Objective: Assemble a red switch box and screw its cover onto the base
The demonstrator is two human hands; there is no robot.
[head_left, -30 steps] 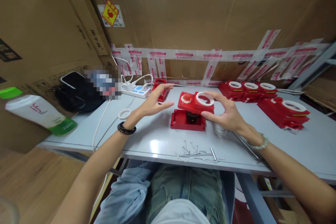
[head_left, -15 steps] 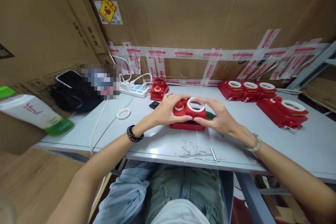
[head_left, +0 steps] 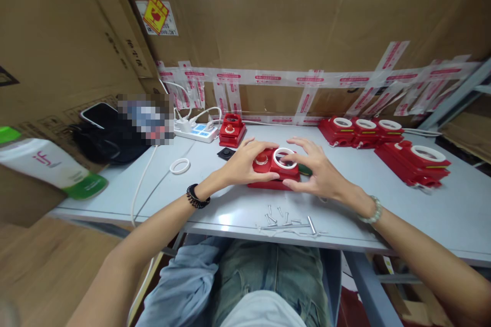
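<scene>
In front of me on the table sits a red housing (head_left: 264, 168) with a white ring (head_left: 274, 159) around its round window and a red knob (head_left: 261, 158) beside it. My left hand (head_left: 245, 164) grips its left end, thumb along the front and fingers over the back. My right hand (head_left: 321, 169) is at the right end with fingers spread; the index finger reaches over the ring, and whether it touches cannot be told. A green object (head_left: 305, 169), partly hidden, lies behind that hand. Nearer me are several loose screws (head_left: 287, 217) and a silver T-shaped tool (head_left: 311, 226).
Several similar red housings (head_left: 366, 135) stand at the back right, with another (head_left: 416, 163) nearer. A smaller red unit (head_left: 231, 133) is by the white power strip (head_left: 197, 132). At left are a loose white ring (head_left: 180, 166), a black bag (head_left: 107, 143) and a tube (head_left: 53, 163).
The red upper part has come down and sits flush on its lower part, where a gap showed before. My right hand has loosened, its fingers spreading from the right end.
</scene>
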